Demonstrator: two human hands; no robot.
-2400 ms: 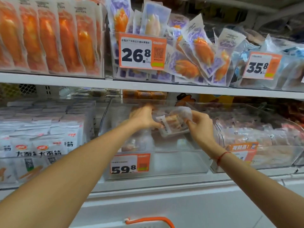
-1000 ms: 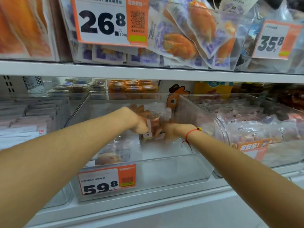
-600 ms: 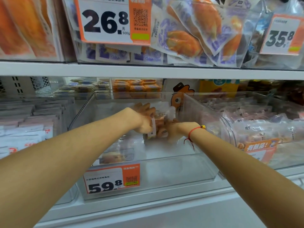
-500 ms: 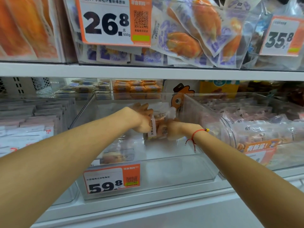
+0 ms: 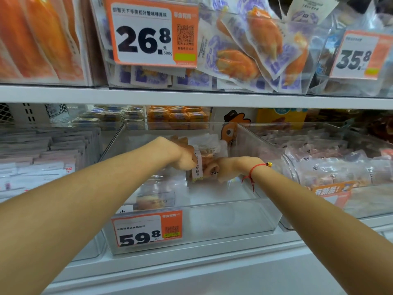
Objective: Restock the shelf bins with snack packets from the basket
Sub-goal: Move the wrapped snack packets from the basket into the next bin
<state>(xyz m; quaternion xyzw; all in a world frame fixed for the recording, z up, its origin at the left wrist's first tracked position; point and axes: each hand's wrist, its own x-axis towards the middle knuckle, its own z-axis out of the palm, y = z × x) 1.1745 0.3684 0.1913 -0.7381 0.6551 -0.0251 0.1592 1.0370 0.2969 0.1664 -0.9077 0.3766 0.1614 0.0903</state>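
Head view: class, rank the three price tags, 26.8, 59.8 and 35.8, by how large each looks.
1. 26.8 tag, largest.
2. 59.8 tag and 35.8 tag look alike; the 35.8 tag is cut by the picture's edge, so I won't rank them.

Both hands grip a snack packet — upright, deep inside the clear bin.

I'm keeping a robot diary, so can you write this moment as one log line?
step: placing packets | left hand: holds snack packets | right hand: holds same packets | place: clear bin, price tag 59.8
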